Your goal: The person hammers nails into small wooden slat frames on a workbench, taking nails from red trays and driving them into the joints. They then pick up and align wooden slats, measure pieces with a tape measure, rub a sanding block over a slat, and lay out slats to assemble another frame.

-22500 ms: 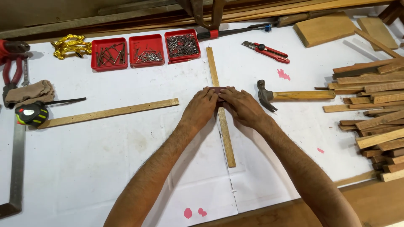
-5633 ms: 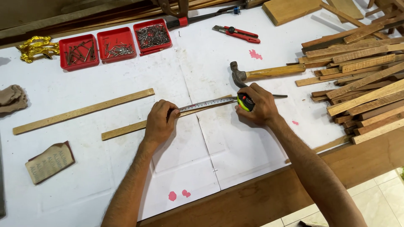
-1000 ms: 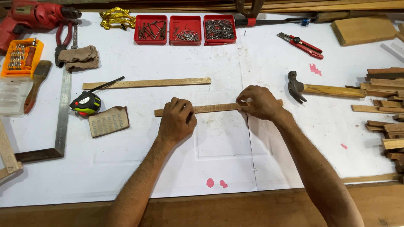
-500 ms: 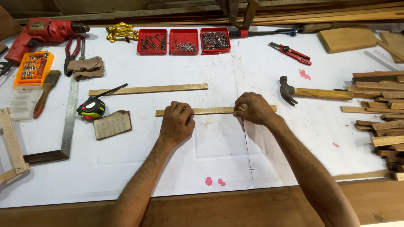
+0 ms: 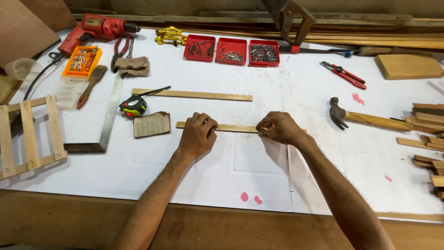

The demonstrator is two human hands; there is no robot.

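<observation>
Both hands are clamped on the thin wooden strip [image 5: 233, 128] lying flat mid-table on the white sheet [image 5: 259, 176]: left hand [image 5: 198, 135] curled over its left part, right hand [image 5: 277, 128] pinching farther right. Three red square trays [image 5: 231, 50] sit in a row behind, orange bit case [image 5: 82, 61] far left.

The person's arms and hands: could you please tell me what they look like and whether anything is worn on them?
Both forearms are bare right to the bottom edge of the picture, with no sleeves in view. The left hand and the right hand wear no gloves, and no watch, ring or wristband shows. Dark hair shows along both forearms.
</observation>
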